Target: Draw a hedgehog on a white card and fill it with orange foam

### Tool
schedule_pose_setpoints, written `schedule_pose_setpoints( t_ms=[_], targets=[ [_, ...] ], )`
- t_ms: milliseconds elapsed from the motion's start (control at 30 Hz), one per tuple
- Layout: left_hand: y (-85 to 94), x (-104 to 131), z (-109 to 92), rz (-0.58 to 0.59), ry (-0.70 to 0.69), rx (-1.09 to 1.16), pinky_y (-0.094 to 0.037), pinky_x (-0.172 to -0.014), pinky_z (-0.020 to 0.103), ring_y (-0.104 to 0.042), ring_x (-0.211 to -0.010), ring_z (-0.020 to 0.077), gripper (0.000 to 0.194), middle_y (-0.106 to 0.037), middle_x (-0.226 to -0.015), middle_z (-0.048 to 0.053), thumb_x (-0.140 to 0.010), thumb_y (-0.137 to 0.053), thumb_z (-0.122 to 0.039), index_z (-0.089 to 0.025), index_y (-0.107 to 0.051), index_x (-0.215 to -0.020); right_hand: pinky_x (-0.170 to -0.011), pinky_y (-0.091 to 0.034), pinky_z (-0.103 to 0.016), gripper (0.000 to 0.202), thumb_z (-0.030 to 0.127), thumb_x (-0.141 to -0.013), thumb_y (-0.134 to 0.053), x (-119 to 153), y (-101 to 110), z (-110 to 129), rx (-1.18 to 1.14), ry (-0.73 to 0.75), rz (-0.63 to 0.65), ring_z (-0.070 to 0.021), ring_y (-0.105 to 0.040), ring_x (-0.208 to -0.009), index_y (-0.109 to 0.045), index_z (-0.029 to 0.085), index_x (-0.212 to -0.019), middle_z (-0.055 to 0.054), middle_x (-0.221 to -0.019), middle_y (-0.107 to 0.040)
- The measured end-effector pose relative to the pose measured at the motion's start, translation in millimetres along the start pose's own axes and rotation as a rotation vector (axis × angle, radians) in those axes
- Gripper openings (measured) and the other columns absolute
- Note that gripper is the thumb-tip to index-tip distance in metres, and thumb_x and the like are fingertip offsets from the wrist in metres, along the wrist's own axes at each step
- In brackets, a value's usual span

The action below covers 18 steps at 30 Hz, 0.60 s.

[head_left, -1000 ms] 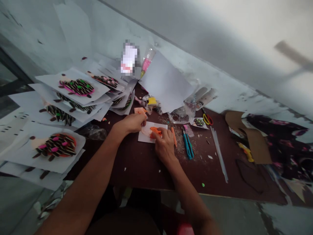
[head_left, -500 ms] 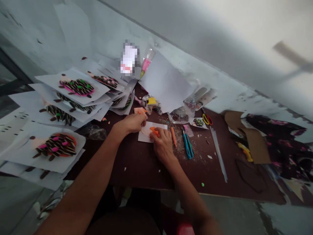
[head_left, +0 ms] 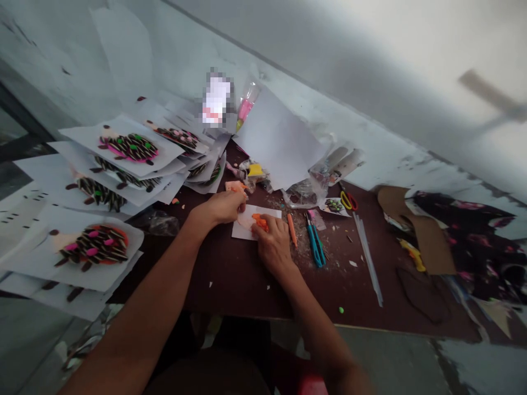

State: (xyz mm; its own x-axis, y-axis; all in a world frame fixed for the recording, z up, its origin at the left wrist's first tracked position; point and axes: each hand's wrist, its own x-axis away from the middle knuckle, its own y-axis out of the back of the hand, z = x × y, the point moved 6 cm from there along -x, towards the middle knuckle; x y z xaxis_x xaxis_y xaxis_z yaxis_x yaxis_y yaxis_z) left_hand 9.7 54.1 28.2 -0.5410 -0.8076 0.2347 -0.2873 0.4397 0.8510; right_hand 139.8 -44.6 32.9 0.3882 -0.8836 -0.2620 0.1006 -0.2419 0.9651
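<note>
A small white sheet of paper (head_left: 239, 233) lies on the dark table, bearing a pale peach patch and orange modelling clay (head_left: 259, 220). My right hand (head_left: 274, 238) rests over the sheet's right side, its bent fingertips gripping the orange clay. At the sheet's upper left, my left hand (head_left: 227, 208) is closed with its fingers pinched together. What it holds, if anything, is hidden. Just beyond its knuckles is a peach-and-orange lump of clay (head_left: 236, 187), partly covered by the hand.
Stacked paper sheets (head_left: 162, 169) with seed-covered hedgehog figures crowd the left. Right of my hands are an orange stick (head_left: 292, 230), teal-handled pliers (head_left: 315, 244), scissors (head_left: 349, 199) and clear glue sticks (head_left: 368, 260). A yellow glue gun (head_left: 413, 254) lies farther right. A phone (head_left: 217, 101) stands behind.
</note>
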Motion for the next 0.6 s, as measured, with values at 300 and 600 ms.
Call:
schedule_pose_setpoints(
  t_ms=[300, 600],
  targets=[
    [-0.2, 0.4, 0.4, -0.003, -0.001, -0.002, -0.047, -0.073, 0.027, -0.067, -0.093, 0.0220, 0.035, -0.075, -0.101, 0.005, -0.075, -0.054, -0.006, -0.023, -0.073, -0.100, -0.090, -0.037, -0.039, 0.023, 0.017, -0.097, -0.053, 1.2, 1.1, 0.9, -0.019, -0.004, -0.021, -0.0242, -0.049, -0.105, -0.072, 0.023, -0.108, -0.010, -0.124, -0.062],
    [-4.6, -2.0, 4.5, -0.042, -0.055, -0.004, -0.049, -0.081, 0.029, -0.067, -0.098, 0.0226, 0.030, -0.074, -0.107, 0.007, -0.076, -0.053, -0.010, -0.021, -0.070, -0.098, -0.089, -0.037, -0.038, 0.019, 0.017, -0.096, -0.055, 1.6, 2.8, 3.7, -0.022, -0.023, -0.003, -0.0243, -0.049, -0.106, -0.072, 0.022, -0.102, -0.010, -0.123, -0.062]
  ],
)
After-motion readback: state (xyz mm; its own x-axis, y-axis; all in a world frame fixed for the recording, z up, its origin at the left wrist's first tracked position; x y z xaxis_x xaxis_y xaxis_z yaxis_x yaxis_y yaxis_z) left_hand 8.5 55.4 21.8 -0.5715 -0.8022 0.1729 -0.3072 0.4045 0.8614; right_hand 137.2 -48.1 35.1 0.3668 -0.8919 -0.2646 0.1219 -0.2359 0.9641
